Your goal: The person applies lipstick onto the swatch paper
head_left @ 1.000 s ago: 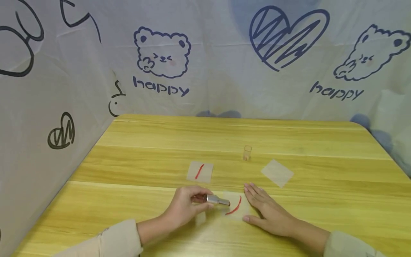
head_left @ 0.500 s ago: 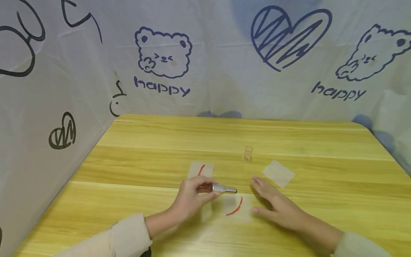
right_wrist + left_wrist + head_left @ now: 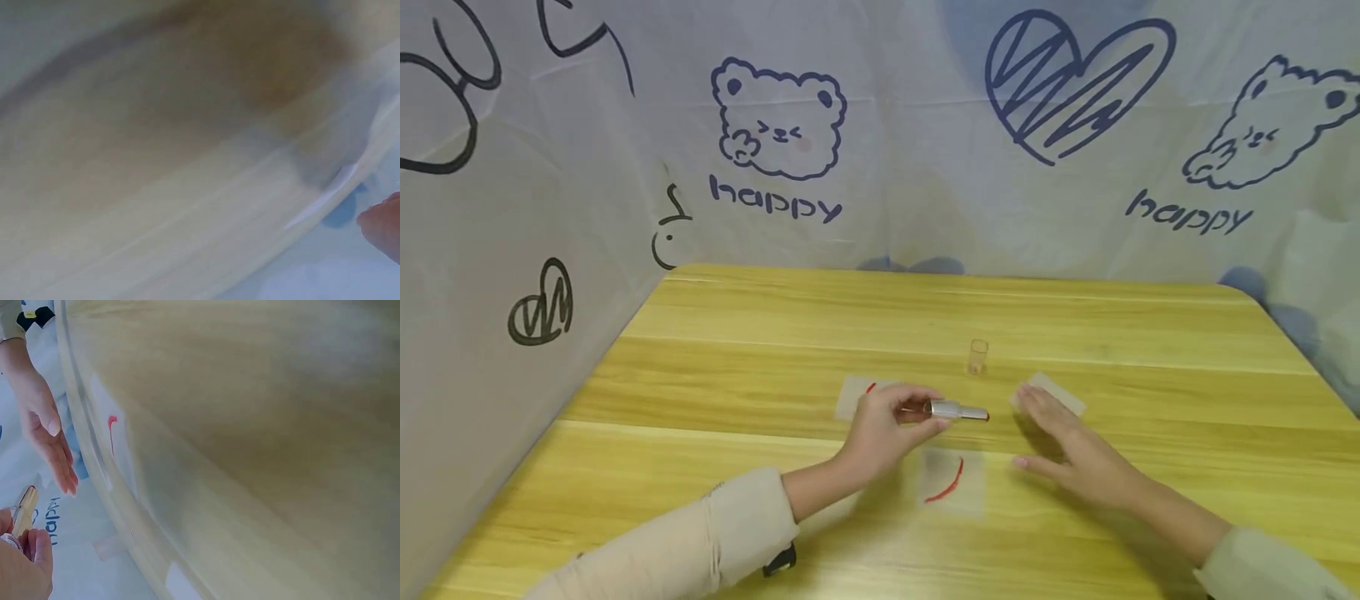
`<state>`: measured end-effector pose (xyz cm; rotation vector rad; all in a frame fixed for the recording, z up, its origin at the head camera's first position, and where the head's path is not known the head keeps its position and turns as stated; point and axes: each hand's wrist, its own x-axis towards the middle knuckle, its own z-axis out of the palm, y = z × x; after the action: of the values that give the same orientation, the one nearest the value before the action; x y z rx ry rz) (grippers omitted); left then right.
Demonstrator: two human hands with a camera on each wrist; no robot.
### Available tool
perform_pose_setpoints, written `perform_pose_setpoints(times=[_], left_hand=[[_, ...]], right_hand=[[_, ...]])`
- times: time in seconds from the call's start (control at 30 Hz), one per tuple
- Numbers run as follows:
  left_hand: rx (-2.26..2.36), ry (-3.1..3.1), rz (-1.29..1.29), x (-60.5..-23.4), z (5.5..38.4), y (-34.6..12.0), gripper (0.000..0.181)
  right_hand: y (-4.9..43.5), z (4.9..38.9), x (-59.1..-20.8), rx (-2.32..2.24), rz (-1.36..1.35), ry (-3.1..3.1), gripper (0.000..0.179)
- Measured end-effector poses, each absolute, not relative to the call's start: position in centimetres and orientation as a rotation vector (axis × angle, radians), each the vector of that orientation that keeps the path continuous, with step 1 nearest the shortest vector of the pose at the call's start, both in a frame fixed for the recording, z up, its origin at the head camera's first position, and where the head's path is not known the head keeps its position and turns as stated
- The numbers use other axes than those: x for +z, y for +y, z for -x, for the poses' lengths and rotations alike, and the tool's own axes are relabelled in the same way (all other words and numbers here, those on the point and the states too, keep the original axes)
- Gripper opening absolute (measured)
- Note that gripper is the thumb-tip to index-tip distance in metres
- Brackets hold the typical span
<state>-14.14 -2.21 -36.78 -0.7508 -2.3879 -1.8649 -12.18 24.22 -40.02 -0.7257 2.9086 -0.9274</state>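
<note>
My left hand (image 3: 891,425) pinches a silver lipstick (image 3: 958,411) between thumb and fingers, its red tip pointing right above the table. In the left wrist view the lipstick (image 3: 26,509) shows at the lower left. My right hand (image 3: 1082,450) holds nothing; its straight fingers overlap the blank paper square (image 3: 1054,390) at the right. Below the lipstick lies a paper square (image 3: 936,479) bearing a curved red stroke. Another marked paper (image 3: 850,396) is partly hidden behind my left hand. The right wrist view catches only a finger (image 3: 381,225) at its edge.
A clear cap (image 3: 977,357) stands on the wooden table (image 3: 737,317) beyond my hands. Cloth (image 3: 917,167) printed with bears and hearts hangs behind the table and along its left side.
My left hand has moved away from me and to the right with the lipstick. My right hand has left the middle paper and moved over the blank one.
</note>
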Motion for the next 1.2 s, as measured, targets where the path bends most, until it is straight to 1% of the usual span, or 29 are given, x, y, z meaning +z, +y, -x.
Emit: perform_pose_setpoints(times=[0.23,0.53,0.87,1.2], left_hand=[[-1.875,-2.393,0.702,-36.2,15.4,-0.5,0.024],[-1.89,-2.367,0.748,-35.8,16.6,1.6,0.025],[-1.755,-2.397,0.786,-36.4,17.9,3.6,0.025],[-1.722,-2.428,0.827,-36.5,18.4,5.2,0.021]], right_hand=[[25.5,13.0,-39.7,-0.951,0.697,2.937,0.085],[26.6,13.8,-39.7,-0.93,0.675,2.975,0.083],[27.7,14.6,-40.4,-0.908,0.598,2.955,0.085],[28.4,14.5,-41.3,-0.929,0.581,2.929,0.081]])
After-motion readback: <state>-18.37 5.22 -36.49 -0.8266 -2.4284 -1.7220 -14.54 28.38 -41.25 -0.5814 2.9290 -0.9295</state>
